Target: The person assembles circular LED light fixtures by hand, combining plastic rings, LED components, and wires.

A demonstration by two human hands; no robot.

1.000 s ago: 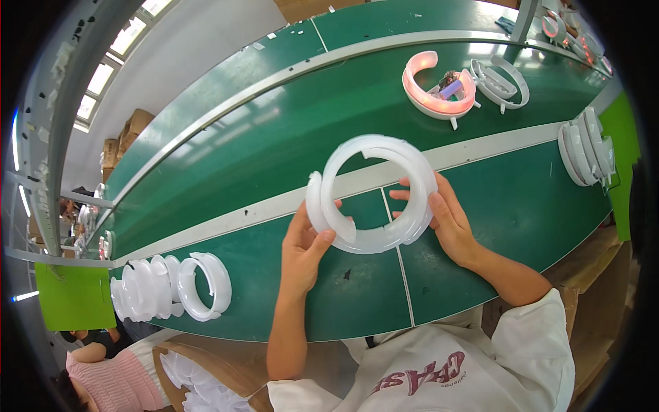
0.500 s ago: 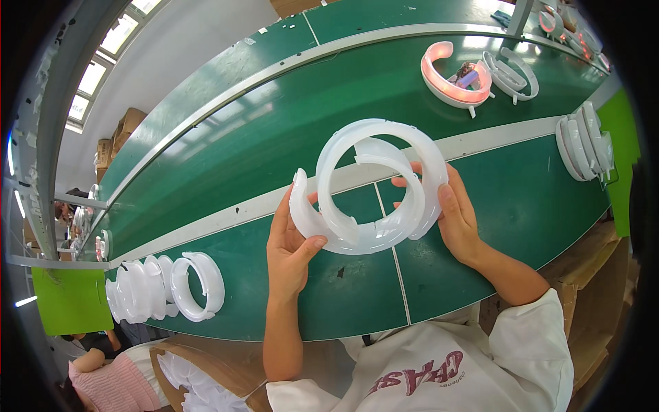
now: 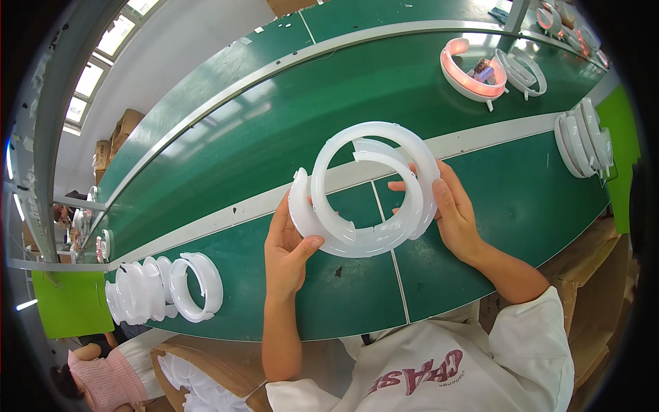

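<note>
Above the near strip of the green table I hold a milky-white plastic ring (image 3: 374, 246) between both hands, tilted so its opening faces me. It looks like C-shaped bands overlapping; whether these are one piece or two I cannot tell. My left hand (image 3: 287, 250) grips the lower left end, thumb in front and fingers behind. Around the right side, my right hand (image 3: 456, 218) has its thumb on the outer edge, with fingertips showing through the opening. Off to the left, several similar white rings (image 3: 197, 287) stand in a row on the table.
On the far green strip lie a ring glowing pink-red (image 3: 473, 86) with wiring inside and a white ring part (image 3: 525, 72). White curved parts (image 3: 583, 141) are stacked at the right. A cardboard box (image 3: 226, 367) of white pieces stands lower left, near a person in pink (image 3: 110, 381).
The glowing ring and the white part beside it have shifted right along the far strip. The held ring and my hands have moved slightly left. The person in pink has shifted posture.
</note>
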